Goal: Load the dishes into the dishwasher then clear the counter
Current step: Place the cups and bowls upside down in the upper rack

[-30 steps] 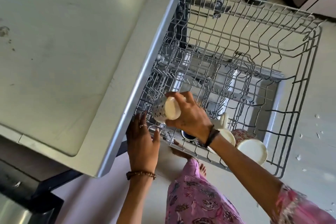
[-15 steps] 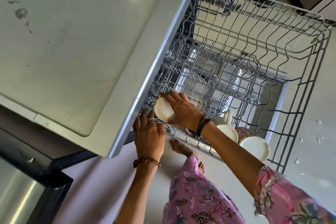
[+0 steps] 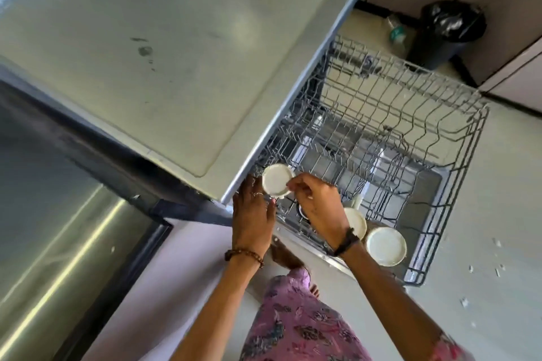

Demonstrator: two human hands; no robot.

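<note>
A broad pale grey-green countertop [image 3: 164, 47] with a rounded inset panel fills the upper left, marked by a few dark smudges [image 3: 145, 51] and a soft sheen of daylight. Its silvery front edge [image 3: 296, 97] runs diagonally down toward the middle. Below it, at the left, stands a brushed stainless-steel appliance front [image 3: 50, 249] with bright streaks of reflected light and a black frame. The light-coloured smooth floor [image 3: 492, 243] lies at the right, scattered with small white flecks [image 3: 498, 271]. In the upper right corner a dark round bin lined with a black plastic bag [image 3: 445, 29] stands beside beige cabinet panels [image 3: 516, 9]; a clear plastic bottle with a green label [image 3: 397, 35] is just beside the bin.
</note>
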